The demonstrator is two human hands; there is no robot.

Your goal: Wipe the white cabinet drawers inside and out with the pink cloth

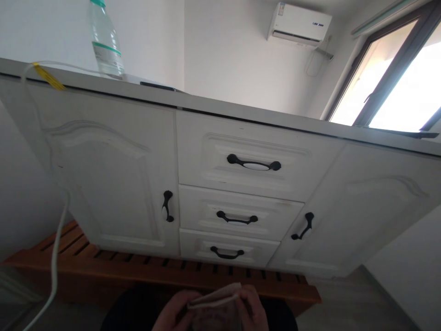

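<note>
Low in the head view, my left hand grips one side of a pale, folded piece of cloth or soft paper. My right hand pinches its opposite upper corner. Two edges of the piece stand slightly apart along the top, and faint reddish marks show on its front. Its lower part is cut off by the frame and dim, so its exact kind is unclear. Both hands are closed, in front of a slatted wooden bench and above my dark-clothed legs.
Beyond the bench stands a white cabinet with dark handles. On its top are a clear bottle and a flat dark-edged object. A white cable with a yellow tag hangs at left. A window is at right.
</note>
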